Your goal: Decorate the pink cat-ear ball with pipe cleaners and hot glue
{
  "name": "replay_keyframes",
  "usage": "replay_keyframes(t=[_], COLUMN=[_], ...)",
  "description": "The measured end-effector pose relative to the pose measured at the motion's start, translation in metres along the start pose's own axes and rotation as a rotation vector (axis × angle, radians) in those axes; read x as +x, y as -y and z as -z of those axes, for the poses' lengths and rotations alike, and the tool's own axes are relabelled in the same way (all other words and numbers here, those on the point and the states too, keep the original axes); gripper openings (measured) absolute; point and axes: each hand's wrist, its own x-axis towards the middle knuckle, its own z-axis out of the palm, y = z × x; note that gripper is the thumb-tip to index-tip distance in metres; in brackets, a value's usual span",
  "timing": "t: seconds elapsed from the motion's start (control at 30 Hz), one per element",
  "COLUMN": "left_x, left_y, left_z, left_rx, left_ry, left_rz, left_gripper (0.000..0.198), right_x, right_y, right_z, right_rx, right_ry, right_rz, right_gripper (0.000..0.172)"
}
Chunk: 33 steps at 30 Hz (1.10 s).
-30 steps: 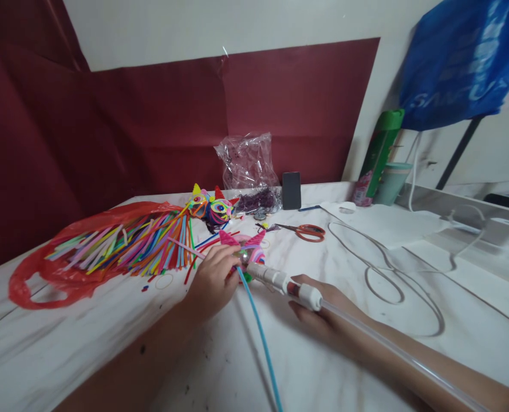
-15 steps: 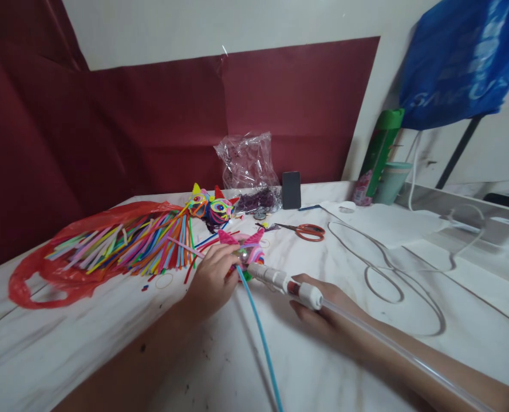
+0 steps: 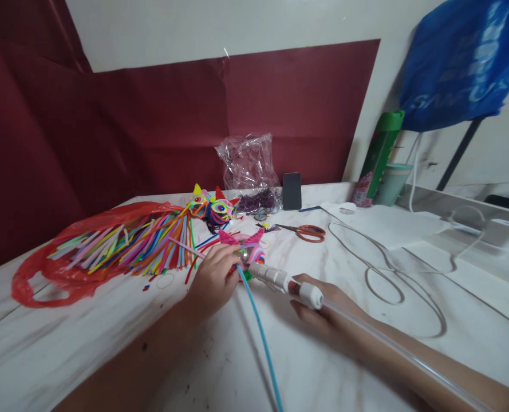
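My left hand (image 3: 215, 276) has its fingers closed around the side of a round craft ball (image 3: 257, 256) with pink ears and coloured stripes. From beside my left fingertips a light blue pipe cleaner (image 3: 260, 329) curves toward me, and a lilac pipe cleaner (image 3: 182, 246) sticks out to the left. A white hot glue gun (image 3: 275, 278) is gripped in my right hand (image 3: 323, 312), its nozzle at the ball's near side. The clear glue stick (image 3: 391, 342) runs back from it over my forearm. Whether the nozzle touches the ball, I cannot tell.
Many pipe cleaners (image 3: 125, 246) lie on a red plastic bag (image 3: 35, 292) at left. Behind the ball are two finished-looking cat heads (image 3: 222, 210), orange-handled scissors (image 3: 310, 233), a phone (image 3: 292, 191) and a clear bag (image 3: 248, 163). A looped white cable (image 3: 370, 280) lies at right.
Both hands, the ball and the glue gun hold nearly the same position. The whole view has shifted very slightly.
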Motion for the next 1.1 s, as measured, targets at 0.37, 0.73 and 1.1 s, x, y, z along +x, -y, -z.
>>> replay_keyframes(t=[0.37,0.73,1.1], left_x=[-0.0005,-0.0010,-0.0013], left_y=[0.0004,0.0012,0.0001], left_z=[-0.0002,0.0000,-0.0006], left_rx=[-0.004,0.015,0.015], left_ry=[0.017,0.012,0.019], left_rz=[-0.003,-0.013,-0.014], left_gripper=[0.016,0.017,0.018], right_x=[-0.0003,-0.0009,0.0001], right_y=[0.0009,-0.0026,0.0012], right_z=[0.0021,0.0007,0.0024], right_rx=[-0.016,-0.019,-0.017], right_ry=[-0.006,0.000,0.014], right_rz=[0.035,-0.009,-0.014], right_gripper=[0.008,0.008,0.011])
